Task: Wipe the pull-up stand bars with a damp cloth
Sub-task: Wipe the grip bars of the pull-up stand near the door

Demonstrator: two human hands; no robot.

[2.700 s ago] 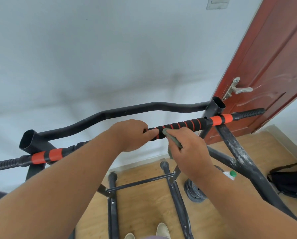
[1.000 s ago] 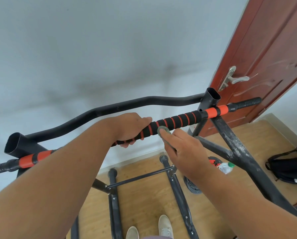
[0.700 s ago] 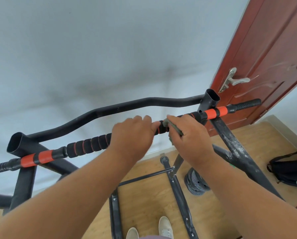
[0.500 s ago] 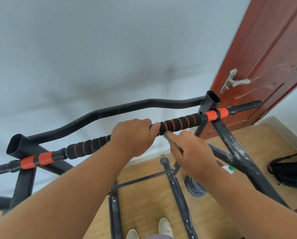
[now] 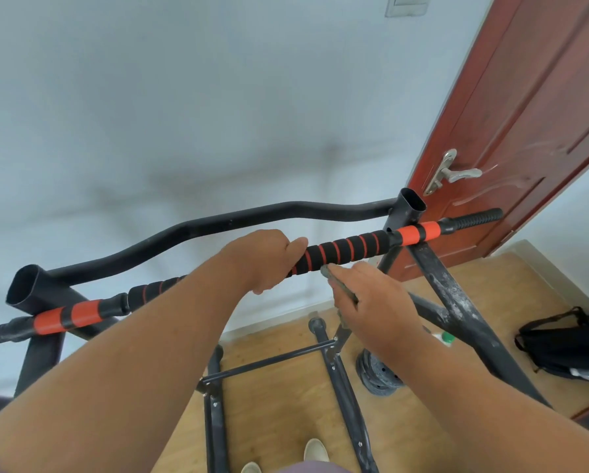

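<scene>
Pale wall (image 5: 184, 114) fills the background, red-brown door (image 5: 525, 131) on the right with its silver handle (image 5: 452, 174), wooden floor (image 5: 279, 404) far below. Across the middle runs the foam-gripped bar (image 5: 347, 250) of the pull-up stand, black with orange rings, and the left hand (image 5: 262, 259) is wrapped around it near its centre, fingers curled over the top. Compared with half a second ago, that grip sits in much the same place, but the right hand (image 5: 371, 298) has dropped off the bar: it now hovers just below and in front of the foam, pinching the grey cloth (image 5: 341, 288), only the cloth's top edge near the bar's underside; whether it touches I cannot tell. More striped foam shows bare to the right of the left hand, all the way to the orange sleeve (image 5: 417, 233) and the open upright tube (image 5: 411, 204). Behind it the curved black bar (image 5: 218, 225) arcs close to the wall, little room there. Leftward, the foam runs out to another orange sleeve (image 5: 66, 317). Down below sit the base rails (image 5: 341, 387), a weight plate (image 5: 376, 373), a bottle (image 5: 445, 337) and a black bag (image 5: 566, 346) beside the scuffed diagonal leg (image 5: 457, 302).
</scene>
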